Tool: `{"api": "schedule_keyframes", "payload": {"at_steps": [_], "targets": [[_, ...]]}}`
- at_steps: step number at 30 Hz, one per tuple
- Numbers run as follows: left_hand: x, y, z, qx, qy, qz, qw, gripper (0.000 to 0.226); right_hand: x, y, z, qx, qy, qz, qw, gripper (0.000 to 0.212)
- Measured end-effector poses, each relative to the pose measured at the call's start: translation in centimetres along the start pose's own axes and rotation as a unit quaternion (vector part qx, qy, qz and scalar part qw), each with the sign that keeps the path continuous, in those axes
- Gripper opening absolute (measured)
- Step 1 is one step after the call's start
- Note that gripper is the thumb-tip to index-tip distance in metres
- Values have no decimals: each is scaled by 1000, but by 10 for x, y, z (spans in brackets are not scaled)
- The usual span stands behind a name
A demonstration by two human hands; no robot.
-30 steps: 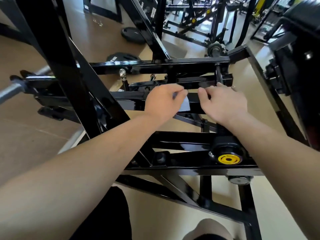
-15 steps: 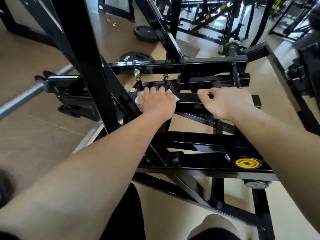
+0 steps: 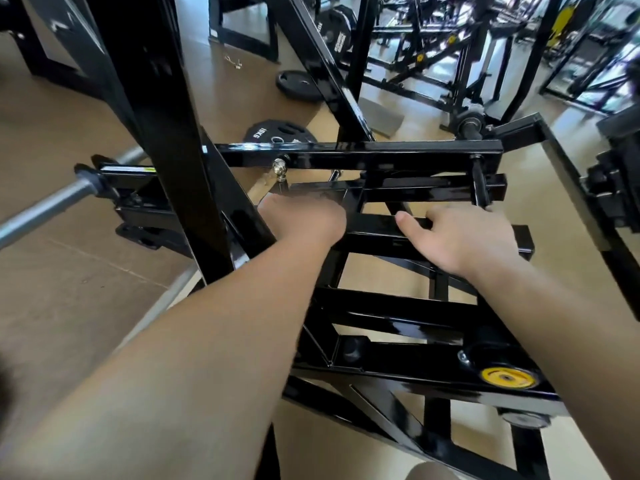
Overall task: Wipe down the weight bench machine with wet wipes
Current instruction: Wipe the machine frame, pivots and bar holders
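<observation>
The black steel frame of the weight bench machine (image 3: 398,157) fills the view. My left hand (image 3: 304,220) is blurred with motion and lies on the left end of a cross bar (image 3: 377,225). Its fingers bend over the bar's far edge. The wet wipe is hidden under it. To the right, my right hand (image 3: 464,237) grips the same bar, with the fingers curled over its far side and the thumb stretched out to the left.
A thick black upright (image 3: 166,133) stands close on the left, and a grey barbell sleeve (image 3: 45,209) juts out behind it. Weight plates (image 3: 277,133) lie on the tan floor. A yellow-capped knob (image 3: 507,377) sits on the near beam. Other racks (image 3: 450,46) crowd the back.
My left hand has slid left along the cross bar with the white wipe, which showed at its fingertips before and is now covered. The right hand has kept its hold.
</observation>
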State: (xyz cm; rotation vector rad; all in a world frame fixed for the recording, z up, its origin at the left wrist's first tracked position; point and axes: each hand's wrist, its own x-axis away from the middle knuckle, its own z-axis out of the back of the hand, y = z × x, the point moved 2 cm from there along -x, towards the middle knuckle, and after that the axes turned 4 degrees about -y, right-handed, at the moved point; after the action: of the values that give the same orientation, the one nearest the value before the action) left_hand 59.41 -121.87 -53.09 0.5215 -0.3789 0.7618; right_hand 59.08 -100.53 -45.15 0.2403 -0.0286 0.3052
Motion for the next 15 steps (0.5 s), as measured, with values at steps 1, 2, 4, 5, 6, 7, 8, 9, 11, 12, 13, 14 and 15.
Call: {"api": "schedule_keyframes", "payload": {"at_steps": [1, 2, 4, 5, 6, 7, 8, 9, 11, 12, 13, 14, 15], "targets": [[7, 10, 1, -5, -2, 9, 1000, 67, -1, 0, 0, 1, 1, -2, 1000, 76], [20, 20, -1, -12, 10, -23, 1000, 64, 0, -1, 0, 2, -2, -5, 1000, 76], [56, 35, -18, -27, 82, -222, 971, 59, 1, -1, 0, 1, 1, -13, 1000, 74], [75, 33, -30, -15, 102, -320, 942, 59, 0, -1, 0, -6, 6, -16, 1000, 73], [89, 26, -38, 6, 102, -383, 918, 59, 0, -2, 0, -17, 6, -16, 1000, 74], [88, 19, -41, 13, 94, -422, 902, 60, 0, -2, 1, -33, 3, -17, 999, 75], [82, 12, -40, 11, 82, -435, 897, 61, 2, -2, 2, -48, 0, -17, 999, 75], [68, 7, -36, 3, 76, -422, 904, 62, 3, -4, 4, -64, -6, -15, 998, 73], [37, 1, -22, -20, 76, -363, 929, 64, 5, -5, 11, -102, -20, -7, 995, 65], [28, -2, -15, -32, 71, -327, 942, 64, 7, -3, 14, -137, -21, -5, 990, 60], [24, -4, -13, -38, 71, -305, 949, 64, 8, 0, 16, -193, -16, -3, 981, 55], [26, -5, -15, -39, 78, -296, 951, 64, 9, 4, 19, -277, -5, -3, 961, 52], [35, -4, -20, -35, 88, -301, 949, 63, 11, 9, 21, -370, 11, -11, 929, 51]]}}
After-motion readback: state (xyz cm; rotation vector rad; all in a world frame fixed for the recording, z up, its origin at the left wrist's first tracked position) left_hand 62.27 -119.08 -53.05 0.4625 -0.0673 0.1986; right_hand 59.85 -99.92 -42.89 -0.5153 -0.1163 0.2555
